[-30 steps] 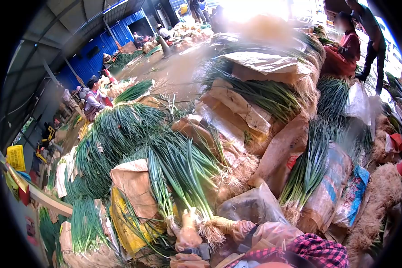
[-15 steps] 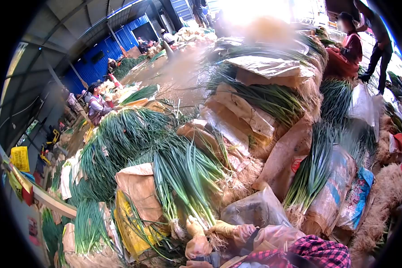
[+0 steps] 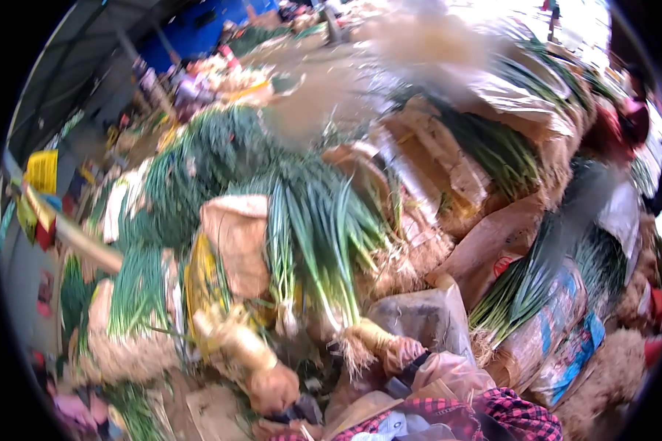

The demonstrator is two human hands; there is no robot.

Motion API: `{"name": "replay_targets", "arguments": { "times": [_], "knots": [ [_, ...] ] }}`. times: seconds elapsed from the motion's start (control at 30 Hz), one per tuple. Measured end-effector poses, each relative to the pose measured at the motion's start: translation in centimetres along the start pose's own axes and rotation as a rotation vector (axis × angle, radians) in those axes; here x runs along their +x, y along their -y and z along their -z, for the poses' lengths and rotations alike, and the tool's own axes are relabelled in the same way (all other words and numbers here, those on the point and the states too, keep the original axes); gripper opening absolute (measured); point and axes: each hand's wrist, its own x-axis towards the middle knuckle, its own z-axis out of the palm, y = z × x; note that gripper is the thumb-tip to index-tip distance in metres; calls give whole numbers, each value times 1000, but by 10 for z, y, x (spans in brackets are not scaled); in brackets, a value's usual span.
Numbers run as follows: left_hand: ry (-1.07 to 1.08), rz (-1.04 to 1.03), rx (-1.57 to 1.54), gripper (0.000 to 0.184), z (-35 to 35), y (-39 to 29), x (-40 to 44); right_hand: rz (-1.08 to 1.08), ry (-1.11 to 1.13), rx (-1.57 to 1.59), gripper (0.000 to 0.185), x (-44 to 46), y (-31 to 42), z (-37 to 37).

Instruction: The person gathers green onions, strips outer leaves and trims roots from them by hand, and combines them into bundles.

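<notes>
My right hand (image 3: 371,334), in a pale yellow glove, is closed around the white lower stems of a bunch of green onions (image 3: 322,242). Their roots hang below the fingers and the long green leaves fan out up and away. My left hand (image 3: 232,336), gloved alike, is stretched out to the left beside a yellow sack (image 3: 204,275). Its fingers look spread, though motion blurs them. A few thin green leaves lie near its fingertips. Between the hands, a smaller bunch of green onions (image 3: 282,283) lies with its roots toward me.
A brown sack piece (image 3: 235,239) lies beyond my left hand. More green onions (image 3: 140,290) are piled at left, with bundles wrapped in sacking (image 3: 434,158) ahead. A grey plastic-covered block (image 3: 423,320) stands right of my right hand. A person in red (image 3: 617,128) sits at far right.
My left hand has left the onion stems beside my right hand and moved left toward the yellow sack. My right hand keeps its hold on the bunch. The head view has tilted down.
</notes>
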Motion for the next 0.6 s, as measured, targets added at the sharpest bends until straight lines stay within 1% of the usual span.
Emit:
{"name": "replay_targets", "arguments": {
  "times": [0.07,0.1,0.13,0.17,0.2,0.23,0.27,0.3,0.33,0.4,0.43,0.47,0.5,0.53,0.6],
  "knots": [
    [446,327,-363,49,-40,35,-29,-53,58,-2,31,4,-2,6],
    [637,384,-265,26,-57,91,-76,-47,85,45,32,-1,0,2],
    [877,618,-303,30,-62,102,-111,-37,108,93,32,-3,2,0],
    [1154,823,-389,32,-65,125,-143,-16,100,70,31,5,-6,9],
    [981,695,-534,32,-67,120,-162,4,90,51,29,12,-14,18],
    [949,852,-603,29,-68,118,-158,67,94,-18,29,12,-10,15],
    [884,445,-370,27,-69,119,-158,107,95,-84,28,11,-9,14],
    [980,479,-119,27,-61,107,-145,2,104,-103,27,6,-1,12],
    [975,464,-11,26,-53,83,-130,-102,118,-117,26,4,4,11],
    [1120,345,285,31,-42,70,-115,-139,112,52,24,12,-6,11],
    [1130,373,298,31,-34,76,-127,-127,70,92,23,18,-13,13],
    [1091,394,100,33,-29,80,-137,-95,28,133,22,22,-18,16],
    [1046,405,-102,35,-28,83,-143,-79,40,85,20,24,-19,20],
    [1158,637,-251,37,-20,73,-130,-72,31,87,20,25,-14,23],
    [1203,910,-619,38,-13,79,-106,-343,53,248,21,21,-5,28]
  ]
}}
